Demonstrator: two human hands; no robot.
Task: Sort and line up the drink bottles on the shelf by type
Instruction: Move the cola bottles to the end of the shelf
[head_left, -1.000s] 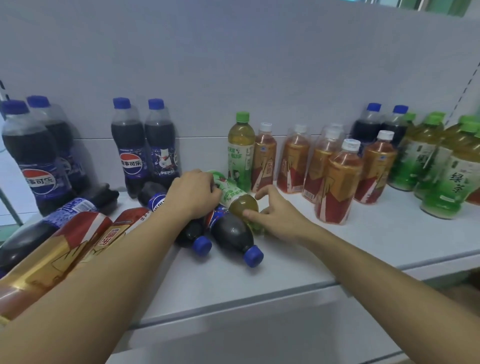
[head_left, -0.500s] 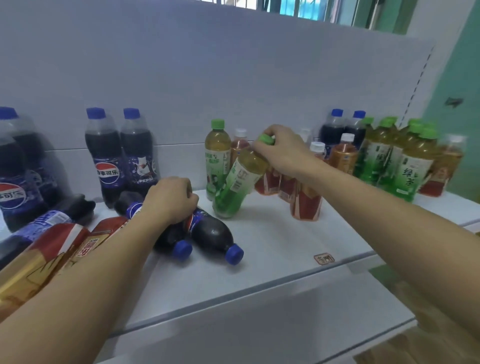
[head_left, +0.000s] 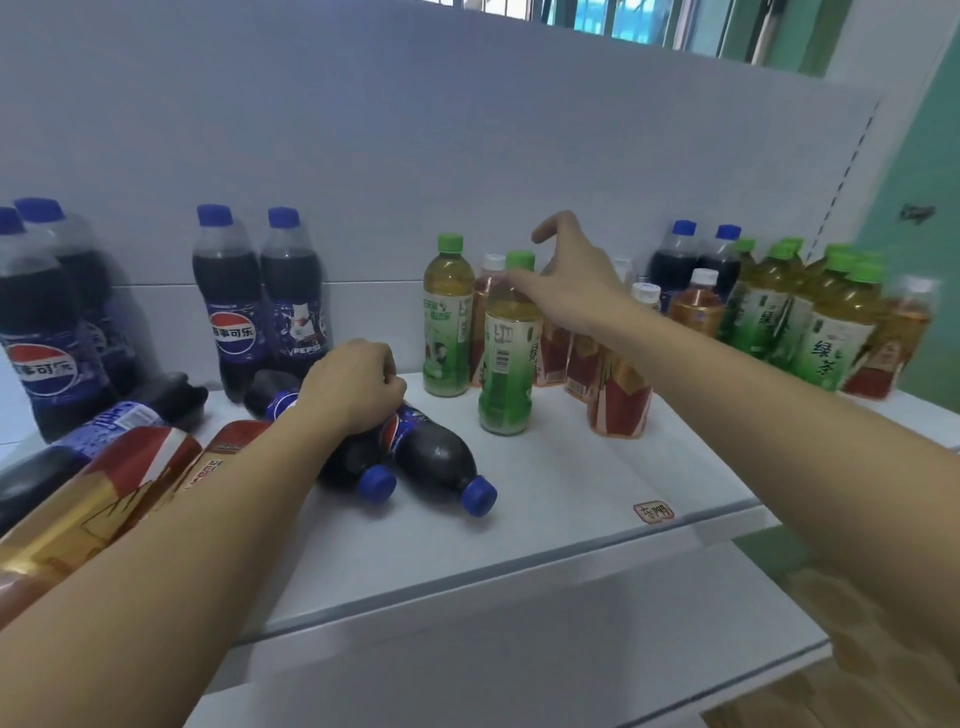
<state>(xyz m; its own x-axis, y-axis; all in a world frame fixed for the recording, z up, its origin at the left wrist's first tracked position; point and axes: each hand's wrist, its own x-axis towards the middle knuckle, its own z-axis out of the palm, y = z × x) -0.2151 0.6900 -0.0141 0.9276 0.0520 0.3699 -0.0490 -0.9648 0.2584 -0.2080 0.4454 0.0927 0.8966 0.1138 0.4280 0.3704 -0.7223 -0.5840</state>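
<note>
A green tea bottle (head_left: 506, 358) with a green cap stands upright on the white shelf (head_left: 545, 493), in front of another green tea bottle (head_left: 448, 317). My right hand (head_left: 571, 283) hovers by its neck with fingers spread, holding nothing. My left hand (head_left: 358, 384) is closed over a cola bottle (head_left: 358, 457) lying on its side, beside a second lying cola bottle (head_left: 441, 457). Red-labelled tea bottles (head_left: 618, 400) stand behind my right forearm. Two upright cola bottles (head_left: 260, 306) stand at the back.
More green tea bottles (head_left: 831, 332) and two cola bottles (head_left: 696, 260) stand at the far right. Large cola bottles (head_left: 41, 332) stand at the left, with lying cola and red tea bottles (head_left: 104, 493) in front. A small red sticker (head_left: 653, 512) marks the shelf edge.
My right hand lifted the lying green tea bottle, stood it upright in front of the other green tea, and let go. My left hand stayed on the lying cola bottle.
</note>
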